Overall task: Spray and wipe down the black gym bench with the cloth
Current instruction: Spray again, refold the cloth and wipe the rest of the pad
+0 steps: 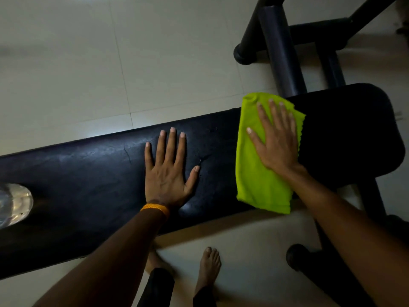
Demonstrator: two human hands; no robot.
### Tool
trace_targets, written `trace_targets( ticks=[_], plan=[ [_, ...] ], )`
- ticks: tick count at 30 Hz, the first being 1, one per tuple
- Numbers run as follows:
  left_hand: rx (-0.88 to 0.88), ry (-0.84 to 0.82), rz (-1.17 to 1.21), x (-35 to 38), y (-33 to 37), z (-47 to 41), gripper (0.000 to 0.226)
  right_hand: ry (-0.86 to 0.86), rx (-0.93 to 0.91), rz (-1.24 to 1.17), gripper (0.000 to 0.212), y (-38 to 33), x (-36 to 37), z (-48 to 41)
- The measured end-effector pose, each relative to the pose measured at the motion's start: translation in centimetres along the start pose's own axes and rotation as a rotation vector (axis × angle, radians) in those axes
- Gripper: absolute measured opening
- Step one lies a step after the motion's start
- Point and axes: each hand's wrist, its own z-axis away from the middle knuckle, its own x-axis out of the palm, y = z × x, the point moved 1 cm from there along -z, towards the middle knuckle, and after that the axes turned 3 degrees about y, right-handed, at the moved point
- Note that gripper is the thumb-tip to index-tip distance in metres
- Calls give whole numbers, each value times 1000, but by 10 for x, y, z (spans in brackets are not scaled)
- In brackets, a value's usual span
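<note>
Both hands lie flat, fingers spread: left hand [168, 171] on bench [88, 185], right hand [276, 138] pressing cloth [254, 180].

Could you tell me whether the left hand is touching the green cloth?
Apart. The head view shows the left hand flat on the bench, with bare black padding between it and the cloth under the right hand.

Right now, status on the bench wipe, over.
Right hand flat on green cloth, near bench end. Left hand braced on pad, open. Clear bottle at far left.
</note>
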Motion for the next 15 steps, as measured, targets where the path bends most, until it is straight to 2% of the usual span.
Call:
trace_targets(
  ticks=[2, 4, 7, 10, 11, 15],
  plan=[
    [-3, 8, 4, 0, 0, 0, 83, 57, 199, 5, 70, -24, 2, 1],
    [-7, 17, 16, -1, 0, 0, 83, 63, 227, 3, 70, -60, 5, 25],
    [-5, 35, 28, -2, 0, 1, 82, -29, -70, 21, 69, -88, 3, 62],
    [-2, 48, 20, 0, 0, 2, 82, -82, -327, 33, 66, -68, -2, 26],
    [1, 54, 20, 0, 0, 1, 82, -71, -335, 39, 65, -63, -1, 6],
    [2, 70, 22, 0, -1, 1, 82, 22, -25, -48, 61, -103, 4, -9]
  ],
)
